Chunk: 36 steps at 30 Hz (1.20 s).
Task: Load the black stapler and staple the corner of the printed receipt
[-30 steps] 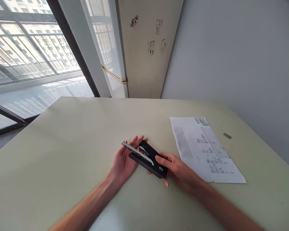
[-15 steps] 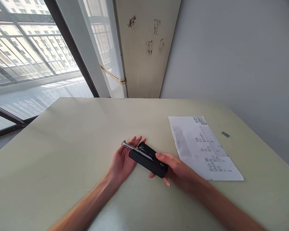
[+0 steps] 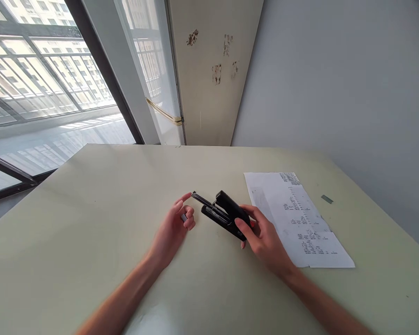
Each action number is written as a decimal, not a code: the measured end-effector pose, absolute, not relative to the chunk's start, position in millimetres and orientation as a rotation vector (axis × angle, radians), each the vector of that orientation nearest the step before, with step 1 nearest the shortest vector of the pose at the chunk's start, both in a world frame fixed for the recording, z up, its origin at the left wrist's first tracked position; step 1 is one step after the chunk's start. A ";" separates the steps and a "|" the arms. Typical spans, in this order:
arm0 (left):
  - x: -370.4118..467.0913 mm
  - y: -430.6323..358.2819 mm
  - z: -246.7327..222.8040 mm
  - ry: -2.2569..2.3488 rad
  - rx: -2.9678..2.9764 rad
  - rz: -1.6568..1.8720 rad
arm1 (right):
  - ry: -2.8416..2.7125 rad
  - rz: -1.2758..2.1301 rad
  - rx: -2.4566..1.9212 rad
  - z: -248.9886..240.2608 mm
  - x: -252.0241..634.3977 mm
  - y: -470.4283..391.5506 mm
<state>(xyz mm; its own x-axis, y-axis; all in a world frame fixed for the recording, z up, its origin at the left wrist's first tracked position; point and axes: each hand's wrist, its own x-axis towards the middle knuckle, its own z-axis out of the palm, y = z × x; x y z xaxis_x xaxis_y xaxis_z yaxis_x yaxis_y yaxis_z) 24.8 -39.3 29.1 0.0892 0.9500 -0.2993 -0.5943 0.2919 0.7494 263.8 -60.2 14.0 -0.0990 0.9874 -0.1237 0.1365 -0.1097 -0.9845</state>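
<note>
My right hand (image 3: pixel 265 237) grips a black stapler (image 3: pixel 232 207) by its rear end, thumb on the near side. The stapler's top cover is raised from the base, and its metal magazine (image 3: pixel 202 200) sticks out toward the left. At the tip of that magazine, the index finger of my left hand (image 3: pixel 171 230) is stretched out and touching it. The other fingers of this hand are curled around a small grey piece that looks like a strip of staples (image 3: pixel 184 217); most of it is hidden.
A printed sheet of paper (image 3: pixel 289 218) lies to the right, partly behind my right hand. Beyond it is a small grey strip (image 3: pixel 327 199), apparently staples. The pale table (image 3: pixel 91 242) reaches toward a fridge (image 3: pixel 206 102), with a wall on the right and windows on the left.
The stapler has been turned over and moved up and right. My left hand has gone from an open palm under the magazine to curled fingers with the index finger at its tip.
</note>
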 end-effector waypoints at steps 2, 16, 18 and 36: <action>24.2 -41.5 29.1 0.986 0.683 1.204 | -1.368 1.256 -1.403 11.1 263.6 -60.2; 23.1 -41.3 21.7 0.939 0.786 0.937 | -1.479 1.130 -1.474 7.5 261.8 -60.0; 18.8 -36.6 19.7 0.860 0.552 1.008 | -1.504 1.108 -1.492 7.5 262.2 -59.2; 12.9 -29.7 11.0 0.562 -0.032 1.245 | -1.941 0.684 -1.219 -20.5 183.3 90.8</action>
